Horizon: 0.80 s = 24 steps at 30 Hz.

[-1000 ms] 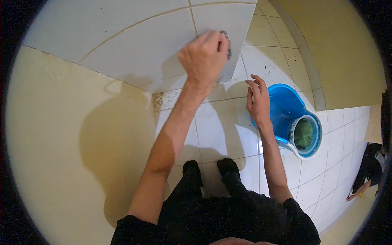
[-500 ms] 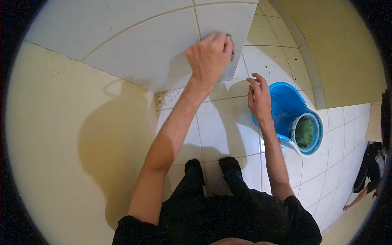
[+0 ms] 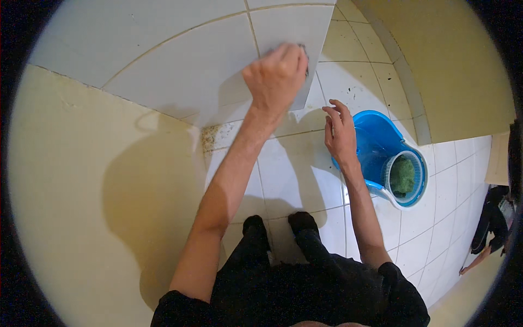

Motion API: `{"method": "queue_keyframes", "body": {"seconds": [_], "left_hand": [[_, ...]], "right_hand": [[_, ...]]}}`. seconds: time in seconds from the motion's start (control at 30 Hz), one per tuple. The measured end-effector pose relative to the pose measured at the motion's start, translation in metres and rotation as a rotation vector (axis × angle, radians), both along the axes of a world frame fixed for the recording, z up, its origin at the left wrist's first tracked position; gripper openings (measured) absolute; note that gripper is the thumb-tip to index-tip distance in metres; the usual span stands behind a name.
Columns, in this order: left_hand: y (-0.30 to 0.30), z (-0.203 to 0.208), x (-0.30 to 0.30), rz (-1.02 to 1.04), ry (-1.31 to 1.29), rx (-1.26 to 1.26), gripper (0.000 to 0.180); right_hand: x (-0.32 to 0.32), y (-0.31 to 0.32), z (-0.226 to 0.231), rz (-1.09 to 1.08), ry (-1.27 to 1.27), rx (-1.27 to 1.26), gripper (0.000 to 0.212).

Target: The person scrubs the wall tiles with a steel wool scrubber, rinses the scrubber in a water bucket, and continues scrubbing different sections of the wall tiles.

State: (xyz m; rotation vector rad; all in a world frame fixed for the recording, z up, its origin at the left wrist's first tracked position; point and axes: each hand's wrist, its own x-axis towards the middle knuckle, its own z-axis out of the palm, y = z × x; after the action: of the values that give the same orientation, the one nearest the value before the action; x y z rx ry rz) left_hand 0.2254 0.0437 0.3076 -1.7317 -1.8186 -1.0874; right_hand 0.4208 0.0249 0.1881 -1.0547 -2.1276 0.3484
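Observation:
My left hand [image 3: 277,73] is closed in a fist around a grey, wiry steel wool scrubber [image 3: 305,61], pressed to the white tiled wall [image 3: 185,68] close to its right edge. Only a rim of the scrubber shows past my fingers. Off to the right, my right hand [image 3: 342,135] hovers in the air with bent, parted fingers and nothing in it. Just beyond it on the floor stands a blue mop bucket [image 3: 376,121]. Its white wringer basket [image 3: 388,173] has a green cloth or pad [image 3: 403,177] inside.
White floor tiles [image 3: 297,163] lie around my feet in dark socks. Brown stains [image 3: 210,137] mark the corner at the foot of the wall. A cream wall [image 3: 65,163] rises on the left, a yellowish one [image 3: 457,71] on the right. Another person in dark clothes [image 3: 494,220] is at the far right.
My left hand has shifted slightly left in the picture with the scrubber against the tiles. The bucket and wall edge also appear a little further left, as the view has turned slightly.

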Motion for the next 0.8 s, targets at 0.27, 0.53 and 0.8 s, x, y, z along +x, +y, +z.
{"method": "queue_keyframes", "body": {"seconds": [0.27, 0.53, 0.8], "left_hand": [[0.001, -0.003, 0.000, -0.007, 0.014, -0.018, 0.018], [0.000, -0.009, -0.002, -0.022, -0.018, 0.038, 0.019], [-0.002, -0.011, -0.001, 0.007, -0.006, 0.047, 0.019]], "right_hand": [[0.001, 0.001, -0.001, 0.012, 0.023, -0.014, 0.039], [0.001, -0.001, 0.001, 0.004, 0.023, -0.013, 0.038], [0.001, 0.000, 0.004, 0.002, 0.018, 0.012, 0.035]]}}
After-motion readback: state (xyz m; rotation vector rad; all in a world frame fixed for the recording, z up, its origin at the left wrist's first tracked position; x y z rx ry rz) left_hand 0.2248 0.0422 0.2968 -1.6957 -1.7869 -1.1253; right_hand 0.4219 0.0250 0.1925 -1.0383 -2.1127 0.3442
